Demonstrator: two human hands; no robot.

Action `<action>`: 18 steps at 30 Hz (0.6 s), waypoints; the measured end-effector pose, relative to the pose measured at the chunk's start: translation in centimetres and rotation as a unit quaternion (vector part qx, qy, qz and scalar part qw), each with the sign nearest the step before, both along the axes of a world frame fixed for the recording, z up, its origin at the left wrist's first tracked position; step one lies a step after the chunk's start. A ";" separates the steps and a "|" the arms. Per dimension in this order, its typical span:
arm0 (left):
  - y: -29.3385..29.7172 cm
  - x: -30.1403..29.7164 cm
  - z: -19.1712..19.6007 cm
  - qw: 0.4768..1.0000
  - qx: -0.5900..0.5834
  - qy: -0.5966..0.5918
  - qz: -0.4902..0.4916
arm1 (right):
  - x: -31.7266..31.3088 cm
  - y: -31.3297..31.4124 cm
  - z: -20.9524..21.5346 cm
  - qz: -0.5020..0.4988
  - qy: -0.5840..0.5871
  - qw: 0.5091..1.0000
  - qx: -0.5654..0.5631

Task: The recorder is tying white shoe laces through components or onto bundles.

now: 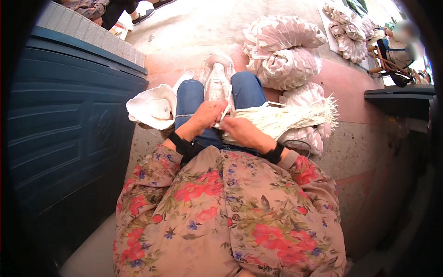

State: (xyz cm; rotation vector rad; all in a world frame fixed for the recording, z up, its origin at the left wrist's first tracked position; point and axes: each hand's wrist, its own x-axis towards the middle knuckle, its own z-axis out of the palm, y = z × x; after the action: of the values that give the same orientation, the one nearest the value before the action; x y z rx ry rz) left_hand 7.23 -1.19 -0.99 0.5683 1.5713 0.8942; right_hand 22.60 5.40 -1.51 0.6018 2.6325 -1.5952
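Note:
Between my knees stands a pale sneaker, its toe pointing away from me; my hands cover its near end. A white shoelace runs up between my hands at the shoe. My left hand is closed, pinching the lace with fingers and thumb. Just right of it and slightly nearer, my right hand is closed on the lace too, its fingertips partly hidden. Across my right thigh lies a thick bundle of cream-white shoelaces, with loose ends fanning out to the right.
Beside my left knee rests a white rounded fabric piece like a hat. Rolled bundles of pale shoe uppers sit on the floor to the right. A dark blue panelled door stands close on my left. Other people sit beyond.

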 end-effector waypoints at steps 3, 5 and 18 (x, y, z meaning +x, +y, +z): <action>0.0 1.2 0.8 1.000 -0.012 -0.016 -0.014 | 0.3 -0.3 -0.1 0.115 -0.069 0.990 0.048; -0.8 1.6 1.4 0.986 0.113 0.076 -0.093 | 0.4 0.6 -0.6 0.149 0.047 0.986 -0.057; -1.0 3.1 5.2 0.931 0.234 0.061 -0.274 | 1.4 11.2 7.9 -0.285 0.318 0.714 -0.555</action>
State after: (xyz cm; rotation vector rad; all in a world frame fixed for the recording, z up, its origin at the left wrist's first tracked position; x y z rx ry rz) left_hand 10.38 -2.18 4.25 1.3501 1.1973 0.8033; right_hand 23.99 16.57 6.41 0.8405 1.0378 -3.5143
